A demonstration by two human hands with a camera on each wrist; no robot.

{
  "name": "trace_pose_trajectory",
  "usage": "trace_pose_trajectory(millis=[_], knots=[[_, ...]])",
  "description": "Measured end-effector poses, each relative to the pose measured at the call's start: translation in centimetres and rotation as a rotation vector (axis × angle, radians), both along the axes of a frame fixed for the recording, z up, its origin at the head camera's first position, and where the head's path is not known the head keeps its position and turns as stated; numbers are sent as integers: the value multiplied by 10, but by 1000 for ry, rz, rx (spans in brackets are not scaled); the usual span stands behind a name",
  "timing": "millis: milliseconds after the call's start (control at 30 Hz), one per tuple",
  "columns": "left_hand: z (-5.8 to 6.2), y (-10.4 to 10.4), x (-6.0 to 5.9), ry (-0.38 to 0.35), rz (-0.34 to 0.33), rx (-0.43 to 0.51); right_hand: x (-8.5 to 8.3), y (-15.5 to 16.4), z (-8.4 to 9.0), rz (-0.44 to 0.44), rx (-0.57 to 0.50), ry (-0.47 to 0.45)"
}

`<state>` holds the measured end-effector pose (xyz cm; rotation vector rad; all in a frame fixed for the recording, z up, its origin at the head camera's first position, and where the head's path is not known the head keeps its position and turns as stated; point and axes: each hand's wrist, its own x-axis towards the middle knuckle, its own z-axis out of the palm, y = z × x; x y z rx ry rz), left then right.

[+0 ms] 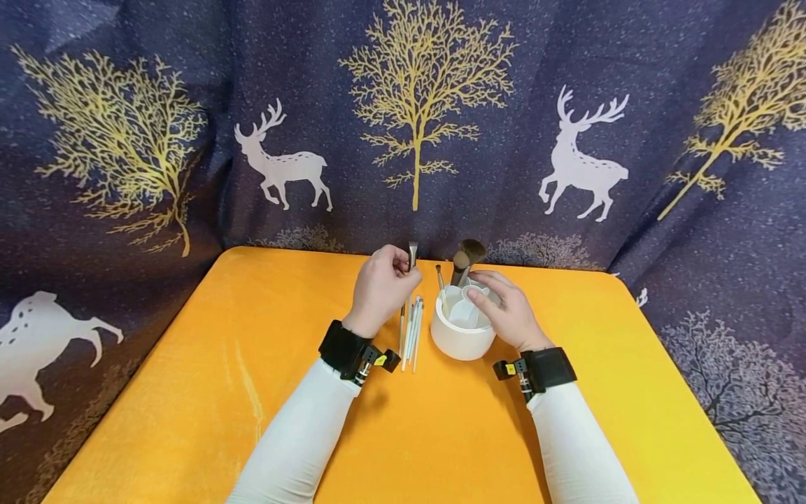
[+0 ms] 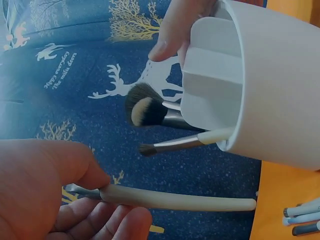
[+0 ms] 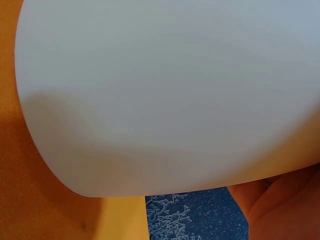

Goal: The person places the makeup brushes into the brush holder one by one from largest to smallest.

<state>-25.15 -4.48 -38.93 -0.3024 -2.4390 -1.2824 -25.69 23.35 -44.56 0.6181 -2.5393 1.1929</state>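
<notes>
A white round brush holder [image 1: 462, 334] with inner dividers stands mid-table; up to 3 makeup brushes [image 1: 464, 260] stick out of it. My right hand [image 1: 500, 308] holds the holder's far right rim, fingers over the edge. My left hand [image 1: 381, 287] pinches a cream-handled makeup brush [image 1: 412, 256] just left of the holder, bristles up. In the left wrist view the held brush's handle [image 2: 180, 200] runs sideways below the holder [image 2: 270, 95] and its brushes [image 2: 150, 111]. The right wrist view is filled by the holder's white wall [image 3: 165, 95].
Several thin white brushes [image 1: 412, 336] lie on the orange table [image 1: 220, 392] between my left wrist and the holder. A dark blue curtain with deer and gold trees [image 1: 415, 119] hangs behind and round the table's sides.
</notes>
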Motion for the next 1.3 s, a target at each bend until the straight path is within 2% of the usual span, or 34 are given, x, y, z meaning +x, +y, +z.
trace_pose_trajectory(millis=[467,1000,1300], knots=[[5,3,4,83,-41,49,-1,0,1,-1,-5,-27],[11,7,11,118,-68,97,-2,-1,2,5,-6,-19],[10,10,10,153,-93,97,-2,1,1,7,-7,-9]])
